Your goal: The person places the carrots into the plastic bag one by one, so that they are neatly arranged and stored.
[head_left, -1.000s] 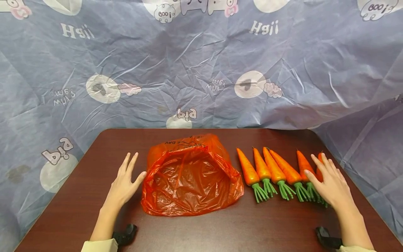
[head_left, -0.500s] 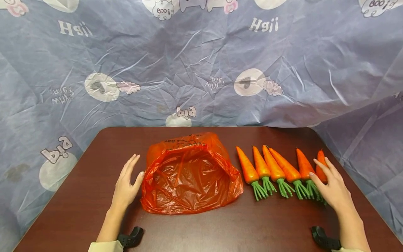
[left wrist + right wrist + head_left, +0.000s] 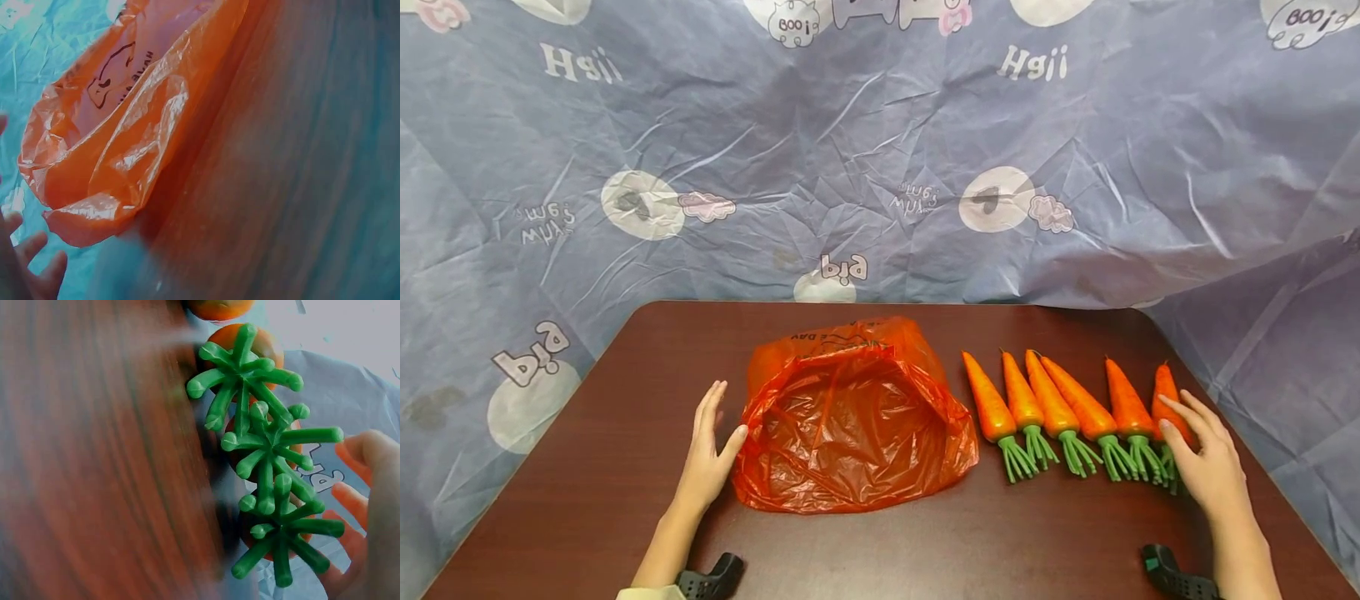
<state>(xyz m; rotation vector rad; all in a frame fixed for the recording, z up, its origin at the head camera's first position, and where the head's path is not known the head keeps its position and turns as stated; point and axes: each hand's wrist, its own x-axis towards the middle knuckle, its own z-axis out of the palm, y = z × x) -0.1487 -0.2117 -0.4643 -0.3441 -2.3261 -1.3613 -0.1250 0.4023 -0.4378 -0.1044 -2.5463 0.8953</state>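
Note:
A red translucent plastic bag (image 3: 850, 492) lies on the table, its wide mouth facing me and dark print on its far side. My left hand (image 3: 709, 454) is at the bag's left edge, thumb tip by the rim; I cannot tell whether it touches. In the left wrist view the fingers (image 3: 53, 269) are spread below the bag (image 3: 144, 144). Several orange carrots with green stems lie right of the bag. Over the rightmost carrot (image 3: 1163, 385) hovers my right hand (image 3: 1216, 462), fingers slightly bent, gripping nothing. The right wrist view shows carrot stems (image 3: 281, 528) beside the fingers (image 3: 350, 503).
Both hands are above a dark brown wooden table (image 3: 850, 554). A wrinkled blue-grey cloth (image 3: 775, 167) with printed cartoons hangs behind it and along the sides. Black wrist bands (image 3: 715, 575) are on both forearms.
My right hand has moved right and slightly towards me, uncovering more of the rightmost carrots. The left hand has shifted slightly towards me, nearer the bag's edge. Bag and carrots stay in place.

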